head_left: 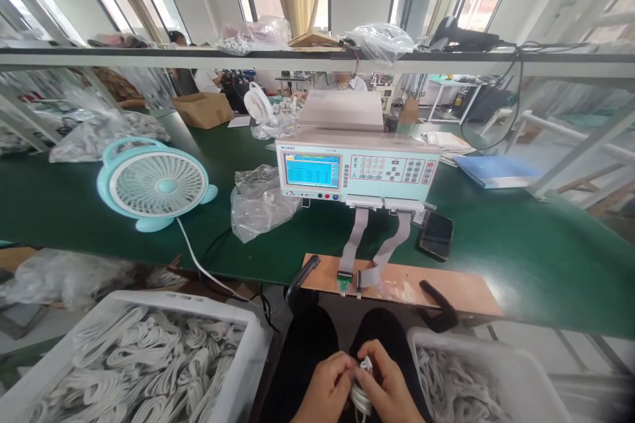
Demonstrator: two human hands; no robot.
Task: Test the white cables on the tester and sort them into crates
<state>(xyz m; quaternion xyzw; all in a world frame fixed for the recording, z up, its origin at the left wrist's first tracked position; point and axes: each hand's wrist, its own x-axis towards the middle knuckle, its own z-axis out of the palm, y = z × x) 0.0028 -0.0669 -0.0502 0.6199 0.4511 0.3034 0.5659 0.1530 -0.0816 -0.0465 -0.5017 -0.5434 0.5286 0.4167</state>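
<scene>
A coiled white cable (361, 402) is held above my lap, its connector end sticking up between the fingers. My right hand (389, 388) is closed around the coil and connector. My left hand (328, 386) pinches at the same cable from the other side; its fingertips partly hide what they grip. Ahead of both hands, two grey ribbon cables (353, 241) run down from a bench tester (357, 168) with a lit blue screen. They end in a small green circuit board (344, 284) and a connector (359, 283) on a copper-coloured board (397, 277).
White bins of coiled cables stand at left (188, 301) and right (516, 357). Black clamps (439, 307) hold the board at the edge of the green table (560, 251). A phone (436, 236), a turquoise fan (159, 182) and a plastic bag (262, 201) lie around the tester.
</scene>
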